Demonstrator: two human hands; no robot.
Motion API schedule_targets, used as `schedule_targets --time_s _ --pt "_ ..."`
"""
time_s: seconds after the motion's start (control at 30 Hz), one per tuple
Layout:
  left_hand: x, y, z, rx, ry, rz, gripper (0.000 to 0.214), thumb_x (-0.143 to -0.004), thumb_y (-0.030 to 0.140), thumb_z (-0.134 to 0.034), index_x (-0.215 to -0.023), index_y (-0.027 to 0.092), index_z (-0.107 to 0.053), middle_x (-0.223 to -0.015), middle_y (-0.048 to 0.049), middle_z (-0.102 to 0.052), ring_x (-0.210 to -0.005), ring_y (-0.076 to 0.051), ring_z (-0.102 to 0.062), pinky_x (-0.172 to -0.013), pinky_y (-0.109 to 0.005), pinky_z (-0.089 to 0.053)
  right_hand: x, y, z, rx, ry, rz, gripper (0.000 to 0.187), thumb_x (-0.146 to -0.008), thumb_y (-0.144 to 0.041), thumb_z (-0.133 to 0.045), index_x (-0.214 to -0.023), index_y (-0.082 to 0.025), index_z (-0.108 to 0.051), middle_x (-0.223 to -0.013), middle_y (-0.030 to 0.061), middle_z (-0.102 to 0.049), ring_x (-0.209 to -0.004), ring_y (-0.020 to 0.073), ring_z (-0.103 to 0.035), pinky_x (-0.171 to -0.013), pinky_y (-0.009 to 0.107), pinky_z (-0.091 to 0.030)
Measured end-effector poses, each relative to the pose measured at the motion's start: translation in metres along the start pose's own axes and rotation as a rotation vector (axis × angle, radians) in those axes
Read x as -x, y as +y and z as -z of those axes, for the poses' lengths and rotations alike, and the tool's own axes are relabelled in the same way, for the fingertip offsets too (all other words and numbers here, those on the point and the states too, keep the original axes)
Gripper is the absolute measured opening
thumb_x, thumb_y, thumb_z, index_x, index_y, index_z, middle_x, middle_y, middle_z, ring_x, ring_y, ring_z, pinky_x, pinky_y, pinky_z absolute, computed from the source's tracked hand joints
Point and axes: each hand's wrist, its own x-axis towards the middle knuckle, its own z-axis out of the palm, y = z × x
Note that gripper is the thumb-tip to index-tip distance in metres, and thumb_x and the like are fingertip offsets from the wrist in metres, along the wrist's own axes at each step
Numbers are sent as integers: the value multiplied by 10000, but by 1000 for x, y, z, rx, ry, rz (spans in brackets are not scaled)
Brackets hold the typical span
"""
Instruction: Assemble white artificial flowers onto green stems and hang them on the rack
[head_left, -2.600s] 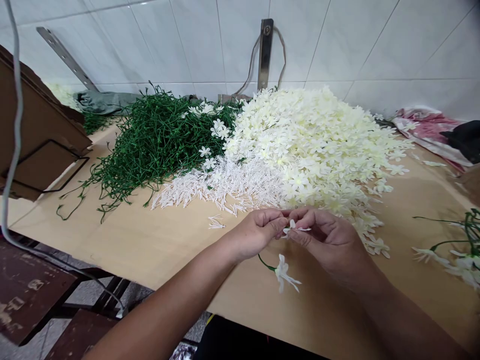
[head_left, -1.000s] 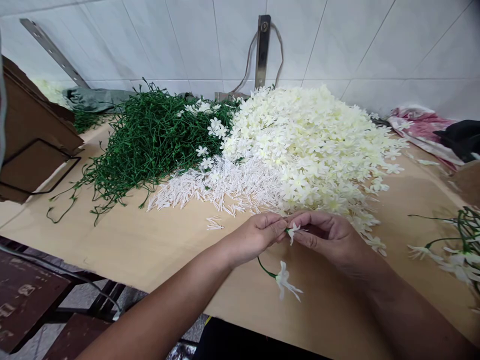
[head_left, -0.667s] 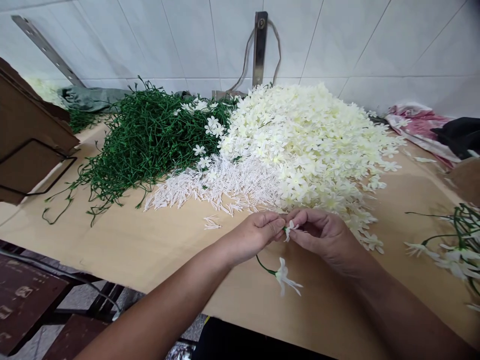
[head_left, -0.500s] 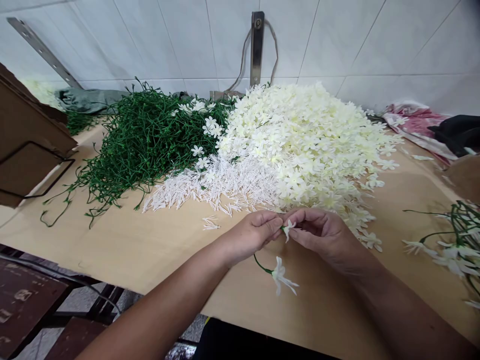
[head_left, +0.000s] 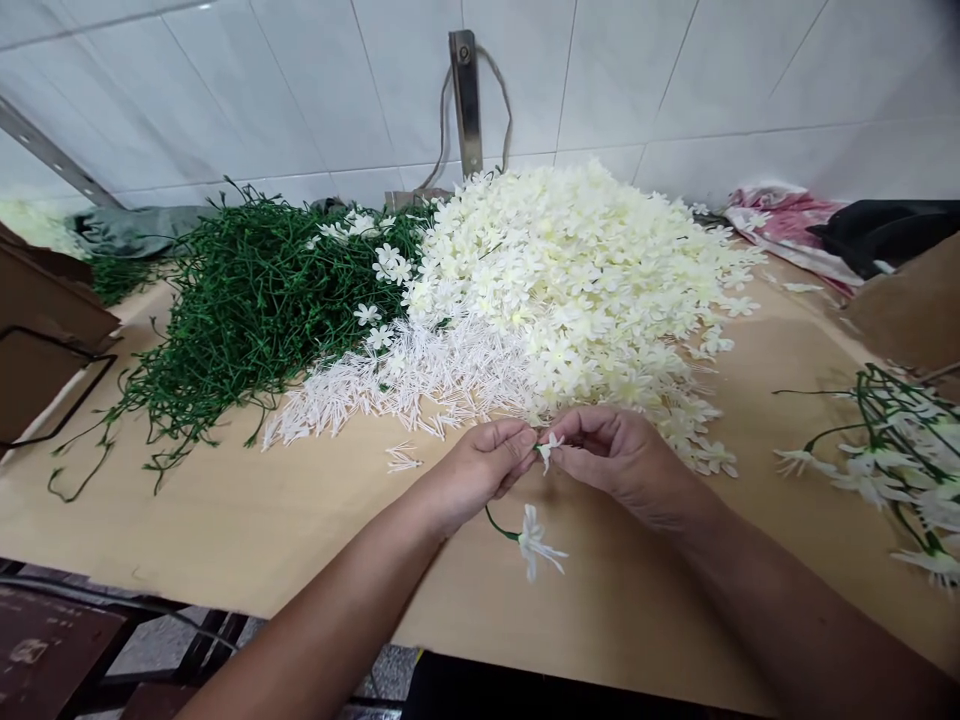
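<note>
My left hand (head_left: 495,458) is closed on a green artificial flower stem, thumb pressed against the fingers. One branch of that stem (head_left: 501,527) curves out below the hand and ends in a white flower (head_left: 534,543) with thin white stamens. At the other tip, a small white flower (head_left: 550,450) sits between both hands. My right hand (head_left: 611,452) pinches this flower at its petals or stamens; the fingertips partly cover it. Just beyond the hands lie a heap of cream-white petal blossoms (head_left: 592,270) and a pile of loose white stamens (head_left: 420,375).
A tangle of green stems (head_left: 255,300) lies left of the blossoms. Flowered stems (head_left: 892,470) rest at the right. A cardboard box (head_left: 52,310) with a black wire stands at the left edge. Cloths (head_left: 787,230) lie by the tiled wall (head_left: 615,80).
The camera view has turned a little to the right, so everything appears shifted left. Both hands keep their hold on the stem and small flower, with hardly any change in finger position.
</note>
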Motion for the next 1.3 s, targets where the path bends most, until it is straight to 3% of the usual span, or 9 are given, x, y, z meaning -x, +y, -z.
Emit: schedule_targets --time_s 0.23,0.4,0.9,1.3 --pt "-2 -3 1 -180 12 -93 330 -777 417 -468 -579 165 -388 -523 60 -302 -489 -64 -233 -467 -220 -172 4 2 0 133 20 39 32 -605 -166 -607 -618 -168 -578 -549 -48 -530 -487 64 -459 -463 196 -368" --pt "-4 -4 1 -201 3 -123 314 -796 380 -441 -574 167 -373 -532 61 -282 -490 -64 -221 -476 -222 -176 7 3 -4 211 94 77 25 -602 -155 -589 -617 -174 -584 -540 -40 -536 -478 72 -465 -466 205 -391" --pt "-2 -1 3 -167 -7 -126 318 -785 373 -461 -557 170 -372 -529 64 -295 -496 -67 -242 -494 -230 -193 7 4 -8 118 87 15 79 -616 -206 -600 -687 -185 -627 -642 -3 -642 -561 108 -569 -532 227 -449" --pt "-4 -3 0 -296 57 -160 302 -798 349 -415 -560 174 -353 -534 58 -278 -514 -75 -247 -501 -221 -218 10 2 -17 266 216 -12 75 -595 -231 -567 -602 -162 -594 -554 -3 -574 -487 86 -453 -441 212 -369"
